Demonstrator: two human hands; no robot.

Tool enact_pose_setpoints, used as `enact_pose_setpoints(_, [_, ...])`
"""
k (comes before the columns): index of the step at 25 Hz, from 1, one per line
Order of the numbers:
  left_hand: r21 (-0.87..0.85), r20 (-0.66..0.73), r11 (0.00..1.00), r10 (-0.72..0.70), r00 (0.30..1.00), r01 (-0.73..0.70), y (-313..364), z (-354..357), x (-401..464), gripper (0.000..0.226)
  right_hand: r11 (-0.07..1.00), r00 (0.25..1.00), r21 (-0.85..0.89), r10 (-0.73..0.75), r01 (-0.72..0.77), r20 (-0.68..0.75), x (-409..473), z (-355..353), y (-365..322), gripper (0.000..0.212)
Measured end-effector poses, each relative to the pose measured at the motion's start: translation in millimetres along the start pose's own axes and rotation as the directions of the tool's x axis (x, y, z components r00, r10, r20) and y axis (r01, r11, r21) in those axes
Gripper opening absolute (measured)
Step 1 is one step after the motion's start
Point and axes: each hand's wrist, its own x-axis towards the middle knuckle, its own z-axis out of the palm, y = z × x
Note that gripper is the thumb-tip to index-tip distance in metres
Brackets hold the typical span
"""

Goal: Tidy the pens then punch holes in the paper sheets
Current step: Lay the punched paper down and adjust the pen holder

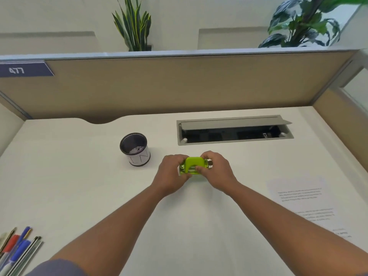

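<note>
**Both hands on the hole punch while the pens wait**

A green hole punch sits mid-desk, held from both sides; the left hand has its fingers curled round the near-left end, thumb underneath, and the right hand grasps the right end, with a fingertip on the metal strip along the front; whether the punch rests on the desk or is lifted just off it cannot be told from here.

The paper sheets, printed with a few lines of text, lie to the right, well apart from the punch; the pens lie in a loose bundle at the near-left edge, far from the dark pen cup that stands just left of the hands; the cup looks to hold no pens, so the tidying appears not yet done.

To handle this step well, the person would do best to keep the punch square with its slot facing them, set it flat and steady before any sheet goes in, and leave room on the right to slide the paper across; an open cable hatch lies behind, near enough to swallow anything small pushed back.
</note>
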Motion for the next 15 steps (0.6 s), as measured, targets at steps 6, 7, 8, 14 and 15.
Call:
enact_pose_setpoints(6, [0.059, 0.03, 0.998, 0.014, 0.999, -0.016, -20.5, 10.5, 42.1, 0.036, 0.999, 0.999, -0.048, -0.019, 0.017, -0.039, 39.2, 19.3, 14.9, 0.03])
enact_pose_setpoints(7, [0.053, 0.041, 0.999, 0.01, 0.999, -0.012, -23.9, 12.7, 44.0, 0.035, 0.998, 0.999, -0.054, -0.017, 0.015, -0.034, 41.1, 21.9, 17.6, 0.029])
enact_pose_setpoints(8, [0.044, 0.055, 0.999, 0.01, 0.998, -0.012, -27.6, 15.0, 45.2, 0.035, 0.998, 0.999, -0.056, -0.018, 0.016, -0.029, 42.0, 23.8, 20.9, 0.029])
enact_pose_setpoints(14, [0.057, 0.058, 0.998, 0.004, 0.998, -0.007, -34.4, 22.2, 43.2, 0.037, 0.998, 0.999, -0.063, -0.016, 0.014, -0.033, 41.2, 31.0, 29.7, 0.031])
enact_pose_setpoints(15, [0.062, 0.063, 0.998, -0.011, 0.998, 0.007, -33.1, 22.2, 42.0, 0.038, 0.998, 1.0, -0.058, -0.004, 0.002, -0.028, 40.9, 30.2, 28.7, 0.033])
